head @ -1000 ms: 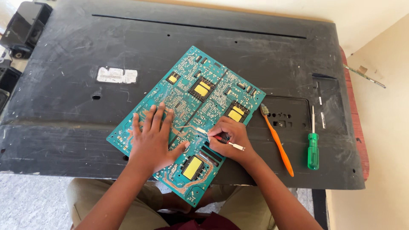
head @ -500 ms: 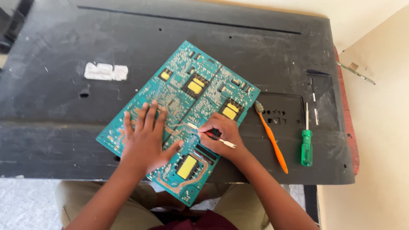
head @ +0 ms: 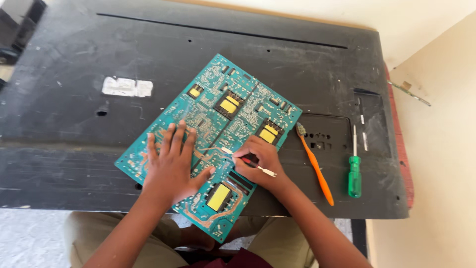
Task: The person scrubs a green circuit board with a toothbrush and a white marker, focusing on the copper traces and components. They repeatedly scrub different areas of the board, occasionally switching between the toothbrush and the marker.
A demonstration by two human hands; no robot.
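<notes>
Hardly moved since earlier: left hand (head: 171, 166) flat on board (head: 218, 134) lying on black panel (head: 74, 59), right hand (head: 260, 164) pinching thin tool (head: 258, 166) against it; slipped tip could have scratched traces, judging by slanted grip.

A green circuit board (head: 218, 124) with yellow components lies diagonally, copper side up, on a black panel; a thin red-handled tool (head: 258, 166) angles onto its traces.
</notes>
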